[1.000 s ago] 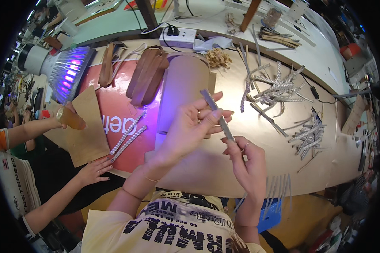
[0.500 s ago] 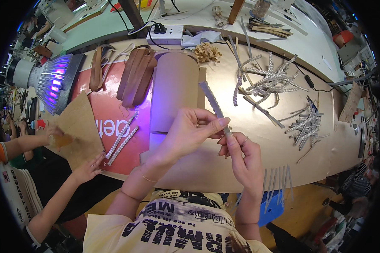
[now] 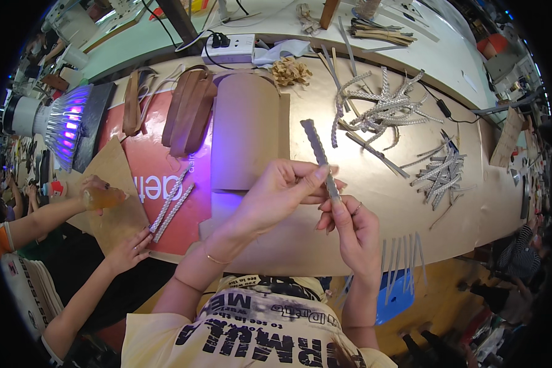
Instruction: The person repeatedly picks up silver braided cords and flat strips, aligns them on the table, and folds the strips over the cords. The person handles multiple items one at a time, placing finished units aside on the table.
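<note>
Between both hands, above the table's near side, a narrow grey braided strip [image 3: 316, 142] points up and slightly left. My left hand [image 3: 285, 187] pinches its middle between thumb and fingers. Just below, my right hand [image 3: 348, 227] grips the lower end with thumb and forefinger, and the fingertips hide that end. A pile of long pale braided strips [image 3: 383, 110] lies beyond the hands to the right. Nearer, a heap of short braided pieces [image 3: 440, 175] sits on the gold sheet.
A brown curved block [image 3: 242, 129] stands in the middle, beside bundled brown straps [image 3: 190, 113]. At left, a co-worker's hand [image 3: 101, 195] holds a bottle of amber liquid; another hand [image 3: 129, 250] touches two braided strips [image 3: 172, 208]. A lit lamp [image 3: 67, 126] and power strip [image 3: 230, 50] stand behind.
The braided strip has turned a little, with its flatter face and edge showing differently. Both hands keep their pinch on it. The co-worker's bottle hand has shifted slightly. The whole view has moved a little.
</note>
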A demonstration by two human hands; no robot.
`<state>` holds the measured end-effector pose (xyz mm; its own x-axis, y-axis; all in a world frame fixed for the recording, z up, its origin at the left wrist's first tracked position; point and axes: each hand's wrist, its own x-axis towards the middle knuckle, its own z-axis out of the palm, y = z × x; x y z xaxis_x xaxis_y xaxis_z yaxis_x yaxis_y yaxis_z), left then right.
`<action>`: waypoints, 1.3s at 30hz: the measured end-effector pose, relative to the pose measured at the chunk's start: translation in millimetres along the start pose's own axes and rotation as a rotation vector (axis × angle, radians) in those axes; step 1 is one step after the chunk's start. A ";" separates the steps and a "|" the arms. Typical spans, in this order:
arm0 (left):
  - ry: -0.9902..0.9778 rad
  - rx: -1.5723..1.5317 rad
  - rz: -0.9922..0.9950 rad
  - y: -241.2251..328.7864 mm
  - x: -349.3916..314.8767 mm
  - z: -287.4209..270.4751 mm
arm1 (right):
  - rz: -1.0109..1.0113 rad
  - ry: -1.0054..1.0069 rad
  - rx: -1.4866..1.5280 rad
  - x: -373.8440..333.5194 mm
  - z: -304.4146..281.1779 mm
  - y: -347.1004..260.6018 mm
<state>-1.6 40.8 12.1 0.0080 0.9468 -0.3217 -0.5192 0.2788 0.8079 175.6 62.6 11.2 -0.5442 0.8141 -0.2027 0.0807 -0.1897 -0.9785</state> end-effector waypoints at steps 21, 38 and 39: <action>0.100 0.061 0.041 -2.0 7.4 10.6 | -0.002 0.084 -0.030 4.6 -3.4 -1.3; 0.156 -0.091 -0.086 -13.4 21.3 28.3 | 0.244 0.008 0.231 -7.5 -37.9 4.4; 0.151 -0.087 -0.080 -14.5 22.2 29.0 | 0.280 0.019 0.217 -9.3 -40.5 4.9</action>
<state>30.8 62.5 7.6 -0.0727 0.8853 -0.4593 -0.5939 0.3316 0.7330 214.9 76.3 6.7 -0.5106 0.7237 -0.4643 0.0439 -0.5173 -0.8547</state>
